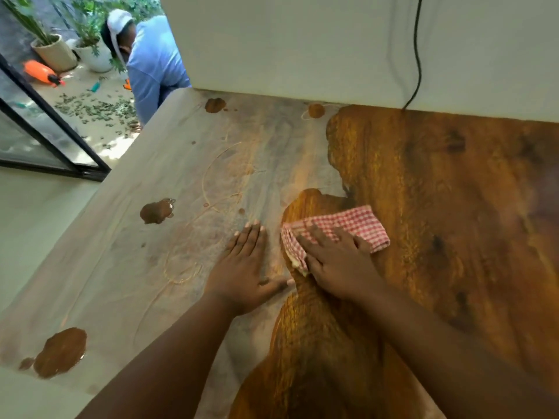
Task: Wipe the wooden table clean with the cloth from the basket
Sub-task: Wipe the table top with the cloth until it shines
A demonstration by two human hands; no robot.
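Note:
The wooden table [453,207] fills the view. Its right part shines a wet golden brown, while its left part is dull grey with dust, ring marks and several brown puddles [157,210]. A folded red-and-white checked cloth [354,223] lies at the border of the two areas. My right hand [335,264] presses flat on the cloth with straight fingers. My left hand [245,270] rests flat on the dusty wood just left of the cloth, fingers straight. The basket is out of view.
A white wall [332,40] runs along the table's far edge, with a black cable [418,55] hanging down it. Beyond an open glass door [45,140] at the far left, a person in blue [154,65] crouches by potted plants [51,49] and an orange bottle [40,72].

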